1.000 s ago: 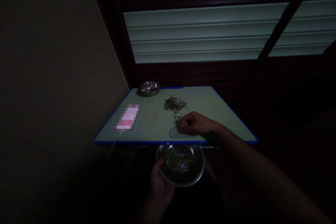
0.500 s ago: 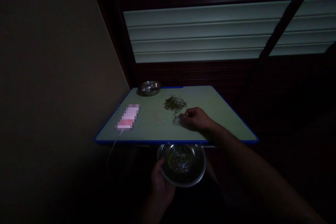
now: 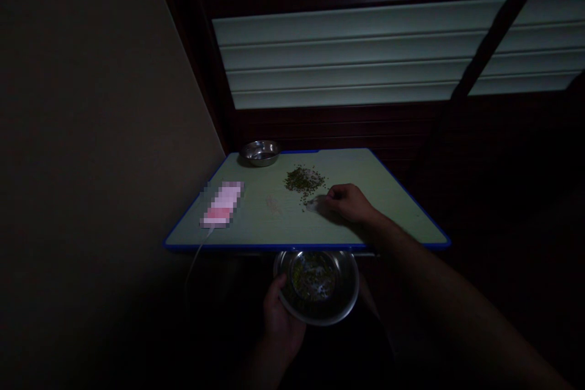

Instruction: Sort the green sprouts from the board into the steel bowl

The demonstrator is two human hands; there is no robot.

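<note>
My left hand [image 3: 282,320] grips the near left rim of a steel bowl [image 3: 345,304], thumb over the edge. Small green and dark bits lie in its bottom; the bowl sits just below the table's front edge. Over the table, my right hand [image 3: 348,202] is closed, fingertips pinching a thin see-through piece [image 3: 312,205], perhaps plastic; its exact kind is hard to make out in the dim light. Just beyond that piece spreads a pile of small greenish-brown grains [image 3: 303,179], with a few stray grains near the piece.
The pale green table [image 3: 247,228] has a blue rim. A smaller steel bowl [image 3: 260,153] stands at its back left corner. A blurred-out phone [image 3: 223,204] with a white cable [image 3: 197,253] lies at the left. Behind are a dark wooden frame and pale slats [image 3: 342,61]; a wall rises left.
My right hand has shifted slightly right and away from me, with the see-through piece. My left hand and the bowl stay where they were.
</note>
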